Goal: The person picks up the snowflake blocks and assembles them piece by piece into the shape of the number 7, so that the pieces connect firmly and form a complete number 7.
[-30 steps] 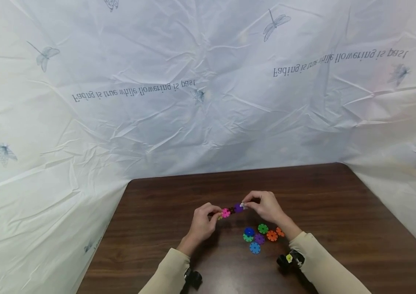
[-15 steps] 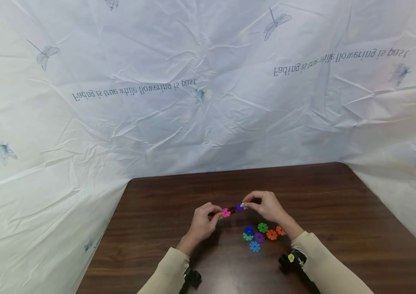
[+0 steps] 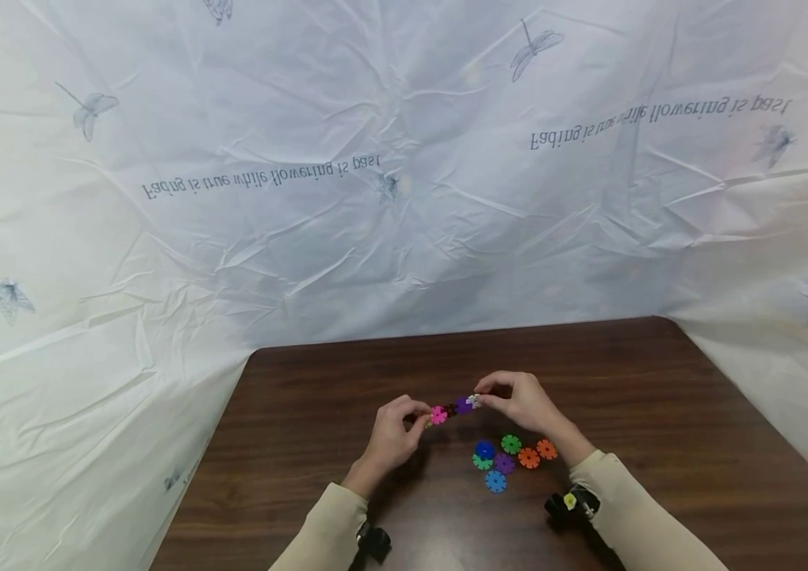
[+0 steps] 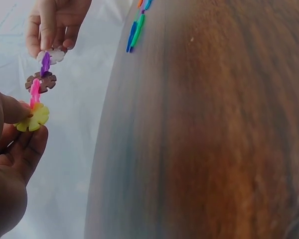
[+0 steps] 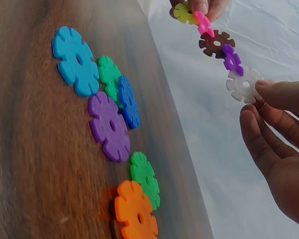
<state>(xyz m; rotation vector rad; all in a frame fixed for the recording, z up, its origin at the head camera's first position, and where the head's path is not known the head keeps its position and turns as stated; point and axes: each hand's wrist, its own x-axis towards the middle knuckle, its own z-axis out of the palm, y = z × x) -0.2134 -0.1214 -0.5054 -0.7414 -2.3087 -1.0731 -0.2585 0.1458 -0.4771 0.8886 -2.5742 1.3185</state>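
Note:
A chain of notched, flower-shaped interlocking discs stretches between my two hands above the table. Its order runs yellow disc (image 4: 37, 118), pink disc (image 3: 438, 415), brown disc (image 5: 217, 44), purple disc (image 5: 232, 60) and white disc (image 5: 241, 87), each slotted crosswise into its neighbour. At the chain's left end, my left hand (image 3: 391, 434) pinches the yellow disc between thumb and fingers. My right hand (image 3: 523, 403) pinches the white disc's edge at the other end. Fingertips cover part of both end discs.
Loose discs lie on the brown wooden table (image 3: 289, 476) just in front of the right hand: light blue (image 5: 75, 60), purple (image 5: 109, 127), dark blue (image 5: 129, 103), two green, and two orange (image 3: 528, 458). A white printed sheet (image 3: 404, 262) hangs behind the table.
My right hand has shifted very slightly to the right, and more of the white disc shows beside its fingertips. My left hand keeps its pinch in nearly the same place.

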